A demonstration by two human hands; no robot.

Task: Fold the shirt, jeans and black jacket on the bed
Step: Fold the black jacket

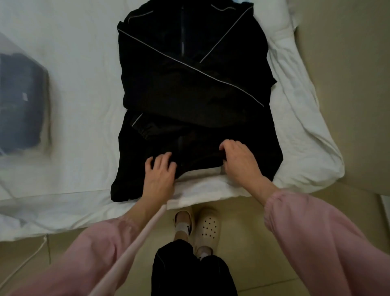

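Two hands, left (160, 171) and right (239, 160), in apparent grip on the black jacket (190, 95) at its near hem

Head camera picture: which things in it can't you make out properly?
Head view:
Dark bundle, left edge: cut off and blurred behind clear plastic; shirt or jeans, cannot tell.
Blue scrap, top edge: mostly behind the black jacket, cut off.
Left hand on the hem: thumb hidden beneath it, grip unclear.
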